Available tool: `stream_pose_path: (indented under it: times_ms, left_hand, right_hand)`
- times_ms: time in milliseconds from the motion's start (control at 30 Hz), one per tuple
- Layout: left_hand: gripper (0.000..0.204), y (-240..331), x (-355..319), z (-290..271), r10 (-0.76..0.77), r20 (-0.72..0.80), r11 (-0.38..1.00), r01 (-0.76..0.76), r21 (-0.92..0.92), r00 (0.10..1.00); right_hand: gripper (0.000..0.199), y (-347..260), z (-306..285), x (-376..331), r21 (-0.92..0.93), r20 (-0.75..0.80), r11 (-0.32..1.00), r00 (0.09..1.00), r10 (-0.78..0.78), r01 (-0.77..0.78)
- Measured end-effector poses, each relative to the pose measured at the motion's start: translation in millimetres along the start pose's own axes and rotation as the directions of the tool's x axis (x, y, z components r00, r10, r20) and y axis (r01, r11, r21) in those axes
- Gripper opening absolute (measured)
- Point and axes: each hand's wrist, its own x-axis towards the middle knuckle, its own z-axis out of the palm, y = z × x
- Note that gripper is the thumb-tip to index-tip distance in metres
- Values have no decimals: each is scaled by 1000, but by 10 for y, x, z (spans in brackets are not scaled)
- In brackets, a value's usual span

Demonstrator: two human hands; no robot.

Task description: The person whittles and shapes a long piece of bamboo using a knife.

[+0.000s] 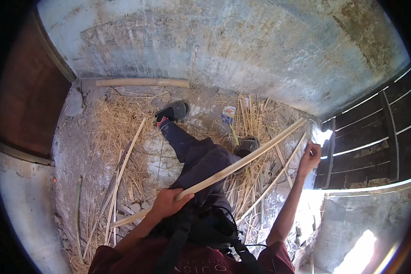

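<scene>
My left hand grips a long pale bamboo pole near its lower end; the pole slants up to the right across my dark-trousered legs. My right hand is raised at the right, closed on the top of a thin bamboo strip that runs down to the left toward my lap. My shoes rest on the floor among straw.
Dry straw and split bamboo slivers litter the concrete floor. A thick bamboo piece lies along the weathered wall base. A small blue-and-white carton sits near the wall. Dark wooden slats stand at right, a brown door at left.
</scene>
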Motion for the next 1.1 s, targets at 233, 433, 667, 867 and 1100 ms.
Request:
stream_pose_path:
  times_ms: [233,433,667,867,1100]
  left_hand:
    - [47,4,38,-6,-69,52,995,72,-70,996]
    - [46,-69,68,-45,-76,120,993,86,-79,990]
    - [44,-107,72,-30,-45,113,989,60,-138,993]
    - [48,-101,95,-54,-58,126,988,74,-132,990]
    - [51,-111,81,-34,-68,108,990,80,-119,992]
  right_hand:
    - [19,-297,-179,-538,141,228,989,970,-86,54]
    - [9,-832,-18,-1204,254,518,929,773,-366,269]
    - [12,-960,121,-1426,278,554,946,776,-301,168]
    - [12,-949,128,-1475,265,589,953,758,-280,146]
    - [10,-948,227,-1429,289,584,945,755,-300,152]
